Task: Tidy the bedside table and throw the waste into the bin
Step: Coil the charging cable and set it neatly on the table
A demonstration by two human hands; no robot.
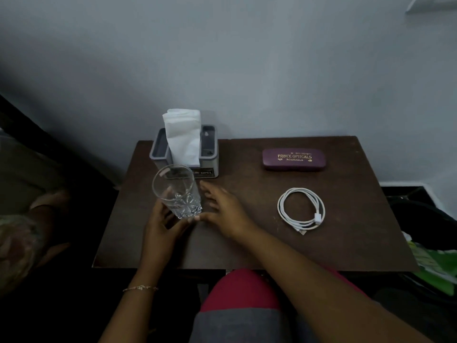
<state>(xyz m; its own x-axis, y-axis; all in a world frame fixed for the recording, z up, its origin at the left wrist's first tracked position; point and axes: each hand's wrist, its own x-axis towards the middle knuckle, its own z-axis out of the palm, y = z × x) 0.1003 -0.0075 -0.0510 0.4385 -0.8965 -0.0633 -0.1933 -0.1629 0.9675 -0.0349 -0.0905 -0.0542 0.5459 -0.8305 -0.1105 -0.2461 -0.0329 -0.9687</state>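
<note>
A clear drinking glass (176,191) stands upright on the dark wooden bedside table (247,243), left of centre. My left hand (163,224) holds it from the near left, fingers curled round its base. My right hand (222,209) lies just right of the glass with fingers spread and relaxed, thumb tip near the glass base, gripping nothing. Behind the glass a grey holder (210,149) carries white tissues (183,134). A purple spectacle case (293,159) lies at the back right. A coiled white charging cable (300,210) lies to the right.
The table stands against a pale wall (247,70). A bed edge (29,194) is at the left. On the floor to the right are dark objects and green packaging (430,263). My red and grey clothing (242,305) shows below the table's front edge.
</note>
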